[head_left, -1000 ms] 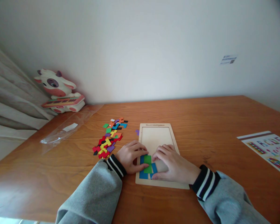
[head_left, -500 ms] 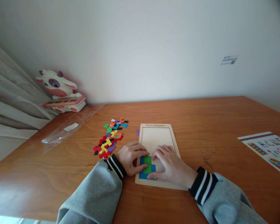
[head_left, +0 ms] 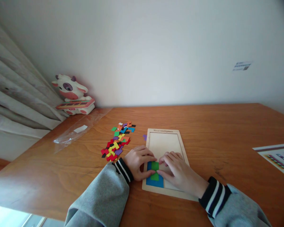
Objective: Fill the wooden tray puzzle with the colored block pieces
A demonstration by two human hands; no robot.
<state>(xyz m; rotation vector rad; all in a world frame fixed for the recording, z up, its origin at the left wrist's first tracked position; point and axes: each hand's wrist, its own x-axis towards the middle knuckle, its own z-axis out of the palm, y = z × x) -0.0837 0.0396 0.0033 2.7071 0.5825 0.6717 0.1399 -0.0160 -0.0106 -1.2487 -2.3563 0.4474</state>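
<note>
Our left hand and right hand stay half-open, digits at the flat green piece; the blue piece, tilted earlier, now lies square beside it at 7 o'clock on our smooth wooden board; angular loose pieces dot the grained table at 10 o'clock; 1 pale wall stands beyond.
</note>
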